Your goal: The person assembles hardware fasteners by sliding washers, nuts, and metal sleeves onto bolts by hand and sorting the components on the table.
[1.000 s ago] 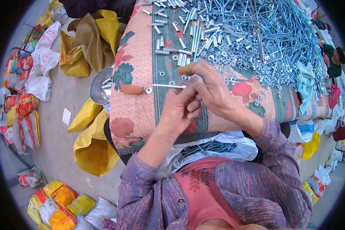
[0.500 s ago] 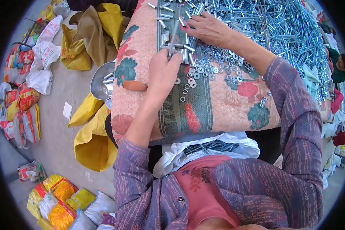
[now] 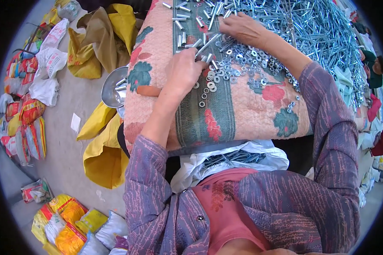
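My left hand (image 3: 184,71) is closed round the lower end of a long, thin metal bolt (image 3: 207,44), which slants up to the right. Beside its fingertips lie short metal sleeves (image 3: 214,64). My right hand (image 3: 244,30) is at the near edge of the hardware pile, its fingers bent together close to the bolt's far tip. Whatever it may pinch is hidden. Loose washers and nuts (image 3: 242,68) are scattered below the right hand. More sleeves (image 3: 179,25) lie beyond my left hand on the flowered cloth.
A large heap of shiny bolts (image 3: 327,46) covers the table's right side. An orange handle (image 3: 149,90) lies by my left forearm. A metal bowl (image 3: 110,91) holding sleeves stands left of the padded tabletop (image 3: 259,119). Yellow sacks (image 3: 104,159) lie on the floor; an open white bag (image 3: 187,170) holds bolts before me.
The bolt in my left hand has tipped from nearly upright to slanting right. My right hand has shifted slightly right, and some sleeves beside the left hand have been disturbed.
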Tool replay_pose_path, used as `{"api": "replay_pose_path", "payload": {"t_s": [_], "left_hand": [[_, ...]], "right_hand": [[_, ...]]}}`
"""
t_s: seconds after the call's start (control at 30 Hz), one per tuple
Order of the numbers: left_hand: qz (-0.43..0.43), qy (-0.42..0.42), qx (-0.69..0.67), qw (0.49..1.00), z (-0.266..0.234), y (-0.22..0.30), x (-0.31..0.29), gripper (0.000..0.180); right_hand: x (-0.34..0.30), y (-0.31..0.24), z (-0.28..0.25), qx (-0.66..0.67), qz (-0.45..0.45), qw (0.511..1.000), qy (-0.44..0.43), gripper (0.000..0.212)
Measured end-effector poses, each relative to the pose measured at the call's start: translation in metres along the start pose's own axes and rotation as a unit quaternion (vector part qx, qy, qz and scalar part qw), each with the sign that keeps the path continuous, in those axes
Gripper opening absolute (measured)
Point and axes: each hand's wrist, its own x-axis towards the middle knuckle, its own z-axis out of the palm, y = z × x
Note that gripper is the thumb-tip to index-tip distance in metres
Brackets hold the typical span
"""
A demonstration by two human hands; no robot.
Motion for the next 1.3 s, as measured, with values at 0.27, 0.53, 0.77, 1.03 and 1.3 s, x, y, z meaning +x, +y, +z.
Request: {"api": "replay_pose_path", "payload": {"t_s": [0.27, 0.53, 0.77, 1.03, 1.3], "left_hand": [[-0.024, 0.056, -0.262, 0.963, -0.006, -0.015, -0.013, 0.019], [-0.13, -0.129, -0.614, 0.768, -0.016, 0.0, -0.052, 0.01], [-0.128, -0.135, -0.62, 0.762, -0.018, 0.003, -0.065, 0.013], [-0.126, -0.203, -0.564, 0.79, -0.027, -0.003, -0.074, 0.016], [-0.158, -0.173, -0.717, 0.656, -0.001, 0.009, -0.081, 0.013]], "right_hand": [[-0.001, -0.01, -0.086, 0.438, 0.459, 0.759, 0.146, 0.031], [-0.064, -0.101, -0.085, 0.657, 0.308, 0.685, 0.068, 0.027], [-0.077, -0.118, -0.11, 0.699, 0.294, 0.651, 0.026, 0.027], [-0.085, -0.123, -0.103, 0.711, 0.266, 0.651, -0.026, 0.027], [-0.063, -0.149, -0.097, 0.737, 0.376, 0.557, 0.073, 0.022]]}}
